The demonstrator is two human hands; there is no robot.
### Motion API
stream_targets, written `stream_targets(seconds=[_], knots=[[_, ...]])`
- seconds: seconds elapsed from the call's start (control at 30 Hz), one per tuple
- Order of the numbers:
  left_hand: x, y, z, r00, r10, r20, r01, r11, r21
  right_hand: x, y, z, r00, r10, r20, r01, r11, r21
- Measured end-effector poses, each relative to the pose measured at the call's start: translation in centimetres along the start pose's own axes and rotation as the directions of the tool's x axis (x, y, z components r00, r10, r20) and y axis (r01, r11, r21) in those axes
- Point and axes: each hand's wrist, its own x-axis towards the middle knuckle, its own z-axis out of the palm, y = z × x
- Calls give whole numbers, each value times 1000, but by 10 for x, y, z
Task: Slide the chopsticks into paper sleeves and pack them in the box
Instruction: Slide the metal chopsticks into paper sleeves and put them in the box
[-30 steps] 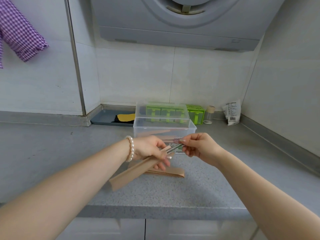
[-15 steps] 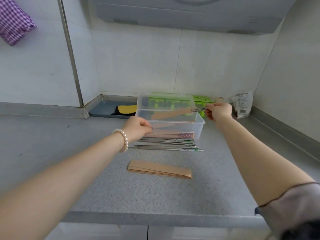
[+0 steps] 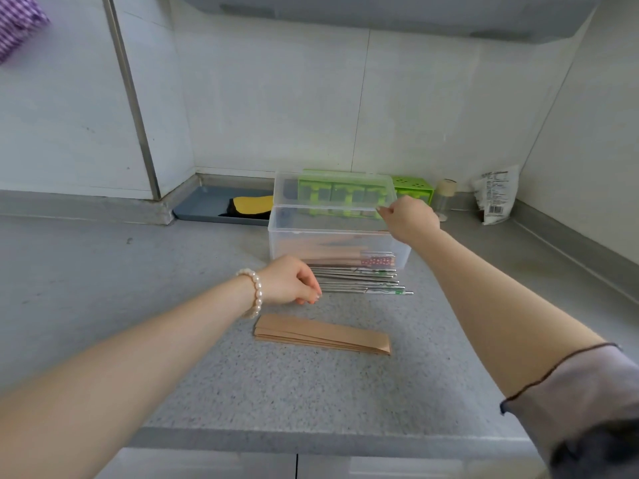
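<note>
A clear plastic box (image 3: 287, 236) stands open on the grey counter, its lid upright behind it. Brown sleeved chopsticks (image 3: 332, 252) lie inside. My right hand (image 3: 406, 217) hovers over the box's right rim, fingers curled, nothing visible in it. In front of the box lies a row of bare metal chopsticks (image 3: 363, 281). My left hand (image 3: 292, 280), with a pearl bracelet on the wrist, rests at their left ends, fingertips pinched down; whether it grips one I cannot tell. A stack of brown paper sleeves (image 3: 321, 335) lies nearer to me.
Behind the box stand a green rack (image 3: 413, 188), a small jar (image 3: 444, 197) and a white packet (image 3: 494, 195). A blue tray (image 3: 207, 205) holding a yellow sponge sits at the back left. The counter's front edge (image 3: 311, 440) runs below the sleeves.
My right hand has lowered the sleeved chopsticks into the box and let go. My left hand has dropped from the box front to the bare chopsticks' left ends.
</note>
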Motion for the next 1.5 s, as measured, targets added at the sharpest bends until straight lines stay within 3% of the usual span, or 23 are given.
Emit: stream_targets(seconds=[0.1,0.13,0.2,0.27,0.57,0.77,0.97,1.2,1.33,1.5], knots=[[-2,2,5,1000,21,16,-22,999,27,-14,7,-3,983,-166,-82,175,977,122],[-2,3,6,1000,21,19,-22,999,32,-20,10,-4,973,-230,-20,230,958,170],[-4,3,9,1000,20,20,-21,999,44,-33,17,0,920,-315,234,263,937,228],[-6,5,11,999,23,35,-25,998,49,-44,28,11,859,-315,404,242,945,221],[-15,3,23,998,23,56,-28,996,84,-55,49,35,856,-283,433,196,952,233],[-21,10,29,998,49,43,-54,989,136,-63,49,25,890,-290,352,205,944,260],[-24,11,30,996,80,-28,-76,989,131,-81,61,-8,904,-300,306,123,865,487],[-33,20,16,986,109,-123,-94,988,124,-115,59,-23,913,-250,323,12,807,590],[-42,32,7,974,144,-177,-122,984,131,-133,41,-24,892,-243,380,-136,659,740],[-57,43,8,930,242,-275,-208,967,146,-150,17,-25,867,-116,486,-283,687,669]])
